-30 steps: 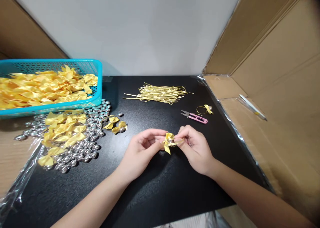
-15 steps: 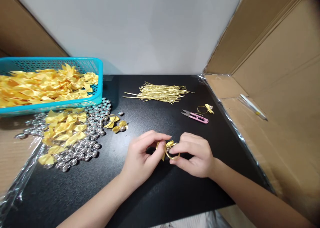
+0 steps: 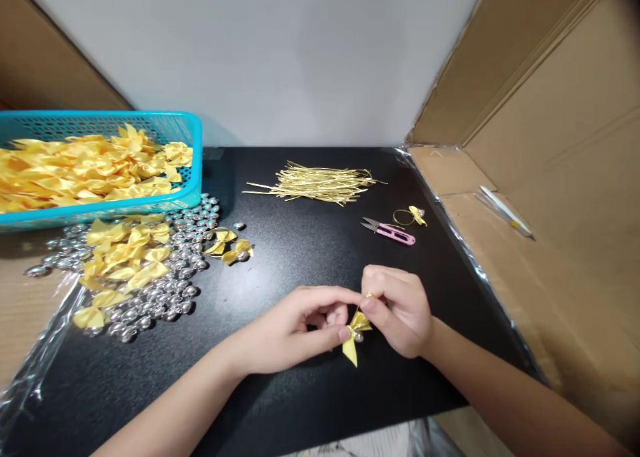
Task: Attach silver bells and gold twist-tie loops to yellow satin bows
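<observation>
Both hands meet over the black table (image 3: 280, 390) near its front edge. My left hand (image 3: 300, 327) pinches a small yellow ribbon bow (image 3: 356, 330) between thumb and forefinger. A silver bead shows at the bow's centre. My right hand (image 3: 397, 307) is closed just above the bow, pinching the thin gold wire that rises from it. One tail of the bow hangs down below my fingers.
A teal basket (image 3: 193, 170) of yellow bows stands at the back left. In front of it lie silver beads (image 3: 175, 290) with loose yellow bows (image 3: 123, 257). Gold wire ties (image 3: 317, 183), pink snips (image 3: 393, 232) and a finished bow on a wire ring (image 3: 413, 215) lie behind. Cardboard (image 3: 550, 230) walls the right.
Both hands have come nearer and lower with the bow. The right hand has moved from beside the bow to above it, and the bow now hangs tail down.
</observation>
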Demonstrator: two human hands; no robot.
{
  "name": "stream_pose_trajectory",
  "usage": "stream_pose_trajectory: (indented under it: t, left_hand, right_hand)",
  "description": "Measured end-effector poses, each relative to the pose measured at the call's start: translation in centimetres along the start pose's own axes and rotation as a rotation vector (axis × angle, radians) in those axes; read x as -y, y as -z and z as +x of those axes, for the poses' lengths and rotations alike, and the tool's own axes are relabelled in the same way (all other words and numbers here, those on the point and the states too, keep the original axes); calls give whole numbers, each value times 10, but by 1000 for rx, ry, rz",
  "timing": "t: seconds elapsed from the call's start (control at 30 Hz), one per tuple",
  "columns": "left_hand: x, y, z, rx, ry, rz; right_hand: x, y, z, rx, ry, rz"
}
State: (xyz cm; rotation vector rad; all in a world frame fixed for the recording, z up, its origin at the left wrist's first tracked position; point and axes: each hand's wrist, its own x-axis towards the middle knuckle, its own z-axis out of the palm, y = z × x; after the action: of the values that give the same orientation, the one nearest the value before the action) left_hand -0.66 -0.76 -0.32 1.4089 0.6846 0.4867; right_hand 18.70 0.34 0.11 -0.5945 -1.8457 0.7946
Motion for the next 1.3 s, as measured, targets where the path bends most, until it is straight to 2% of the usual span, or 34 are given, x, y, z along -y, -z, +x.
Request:
stream_pose_trajectory:
  t: [0.1, 0.27, 0.4, 0.53, 0.7, 0.87, 0.97, 1.1, 1.13, 1.2, 1.3]
  left_hand:
    - [1, -2, 0, 32, -3, -70]
    - [-3, -3, 2, -17, 26, -119]
    - [-4, -2, 3, -148, 19, -153]
    - [-5, -1, 5, -270, 26, -109]
    - [-5, -1, 7, -498, -4, -82]
    - [-2, 0, 6, -589, -79, -21]
    - [-1, 1, 4, -601, -152, 72]
    - [1, 1, 1, -597, -304, 358]
    - [1, 1, 1, -591, -340, 431]
    - [0, 1, 0, -581, -392, 541]
    - [-3, 1, 0, -552, -462, 613]
  right_hand:
    - [-1, -1, -1, 4, 1, 17]
    - [-1, -1, 0, 5, 57, 29]
    - [2, -2, -2, 37, 144, -12]
    - [5, -3, -4, 68, 138, -52]
    - [1, -8, -4, 181, 232, -149]
    - [-3, -9, -5, 237, 278, -245]
    - [-2, -4, -10, 119, 173, -127]
    - [-3, 3, -10, -262, -222, 48]
    - [-4, 4, -9, -307, -317, 57]
    - [-5, 5, -4, -245, -454, 32]
    - [-5, 6, 3, -5, -496, 18]
